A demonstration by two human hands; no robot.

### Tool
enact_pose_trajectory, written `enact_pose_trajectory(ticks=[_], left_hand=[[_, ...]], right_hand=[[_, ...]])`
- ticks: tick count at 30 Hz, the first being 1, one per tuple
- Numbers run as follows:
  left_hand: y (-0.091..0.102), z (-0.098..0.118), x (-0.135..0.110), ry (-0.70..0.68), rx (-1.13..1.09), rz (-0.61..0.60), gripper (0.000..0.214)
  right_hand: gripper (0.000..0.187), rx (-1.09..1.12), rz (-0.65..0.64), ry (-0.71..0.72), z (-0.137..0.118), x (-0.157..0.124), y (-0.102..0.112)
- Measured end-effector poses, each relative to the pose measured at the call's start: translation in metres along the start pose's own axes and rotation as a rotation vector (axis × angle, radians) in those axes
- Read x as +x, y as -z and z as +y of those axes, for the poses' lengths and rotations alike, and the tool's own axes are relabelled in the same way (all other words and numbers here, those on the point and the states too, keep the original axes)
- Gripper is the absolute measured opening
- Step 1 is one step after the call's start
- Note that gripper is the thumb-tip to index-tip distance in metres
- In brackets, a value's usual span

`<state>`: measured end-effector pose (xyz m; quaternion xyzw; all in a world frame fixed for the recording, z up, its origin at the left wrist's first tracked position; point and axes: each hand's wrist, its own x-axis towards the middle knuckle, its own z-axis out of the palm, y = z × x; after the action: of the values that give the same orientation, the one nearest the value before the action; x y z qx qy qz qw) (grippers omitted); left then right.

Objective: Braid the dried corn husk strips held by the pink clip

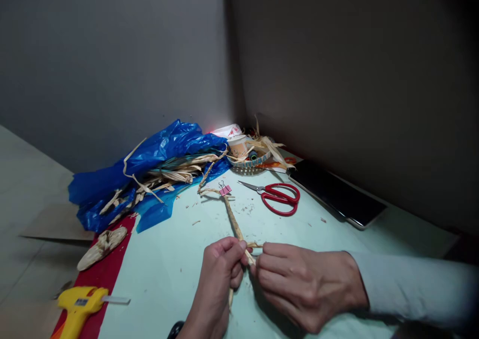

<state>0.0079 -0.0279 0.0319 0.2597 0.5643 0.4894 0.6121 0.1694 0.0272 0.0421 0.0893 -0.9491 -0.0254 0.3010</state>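
A person's left hand (220, 269) pinches a slim, ropelike braid (232, 220) of dry, straw-coloured fibre between thumb and curled fingers, above a pale green tabletop (157, 269). The right hand (303, 281), fingers bent inward, grips a thin strand (256, 245) drawn out sideways, though its fingertips are partly hidden and the exact hold is hard to read. The braid runs away from the hands to a pink metal binder clip (225, 190) clamped across it. Beside the clip lie scissors (281, 197) with looped red handles, blades slightly parted. Crinkled blue plastic (164, 142) wraps a bundle of papery, ragged fibres (183, 169) at left; a yellow glue gun (83, 306) sits nearer.
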Motion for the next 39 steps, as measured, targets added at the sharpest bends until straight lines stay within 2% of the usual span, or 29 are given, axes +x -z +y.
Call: enact_pose_trajectory(ticks=[3, 6, 9, 11, 15, 17, 18, 20, 23, 25, 27, 31, 34, 36, 37, 39], left_hand=[[0.000, -0.001, 0.000, -0.031, 0.002, 0.002, 0.030], [0.000, -0.001, 0.000, -0.059, 0.011, 0.016, 0.031], [0.000, -0.001, 0.002, -0.076, 0.023, 0.002, 0.032], [0.001, -0.002, 0.002, -0.089, 0.030, -0.011, 0.032], [0.000, -0.002, 0.001, -0.114, 0.041, 0.001, 0.031], [-0.001, -0.001, 0.001, -0.116, 0.051, 0.009, 0.032], [-0.001, -0.001, 0.001, -0.116, 0.057, 0.011, 0.032], [-0.001, -0.002, 0.002, -0.119, 0.069, 0.023, 0.032], [-0.001, -0.003, 0.004, -0.124, 0.092, 0.038, 0.030], [0.000, -0.005, 0.006, -0.125, 0.106, 0.035, 0.029], [0.001, -0.006, 0.007, -0.128, 0.113, 0.029, 0.030], [0.000, -0.005, 0.006, -0.138, 0.105, 0.015, 0.033], [-0.001, -0.004, 0.005, -0.141, 0.084, 0.013, 0.034], [-0.001, -0.003, 0.004, -0.139, 0.073, 0.013, 0.035], [-0.001, -0.003, 0.004, -0.136, 0.070, 0.011, 0.035], [0.000, -0.002, 0.004, -0.129, 0.068, 0.004, 0.035]], right_hand=[[0.031, -0.010, -0.091, -0.181, -0.011, -0.003, 0.009], [0.022, 0.087, -0.183, -0.531, -0.020, -0.002, 0.017], [0.032, 0.152, -0.294, -0.886, -0.020, 0.005, 0.021], [0.038, 0.193, -0.361, -0.985, -0.015, 0.011, 0.022], [0.038, 0.547, -0.342, -0.982, -0.008, 0.018, 0.024], [0.036, 0.620, -0.298, -0.981, -0.011, 0.017, 0.022], [0.034, 0.565, -0.280, -0.994, -0.014, 0.016, 0.019], [0.026, 0.320, -0.274, -0.990, -0.023, 0.013, 0.012], [0.018, -0.007, -0.344, -0.786, -0.035, 0.008, 0.000], [0.019, -0.114, -0.382, -0.632, -0.039, 0.006, -0.006], [0.020, -0.155, -0.384, -0.576, -0.040, 0.004, -0.007], [0.010, -0.036, -0.428, -0.639, -0.037, 0.001, 0.008], [0.014, 0.035, -0.321, -0.710, -0.020, -0.003, 0.028], [0.026, -0.048, -0.171, -0.803, 0.002, -0.008, 0.038], [0.024, -0.119, -0.136, -0.858, 0.015, -0.011, 0.041], [0.017, -0.261, -0.200, -0.893, 0.041, -0.018, 0.042]])
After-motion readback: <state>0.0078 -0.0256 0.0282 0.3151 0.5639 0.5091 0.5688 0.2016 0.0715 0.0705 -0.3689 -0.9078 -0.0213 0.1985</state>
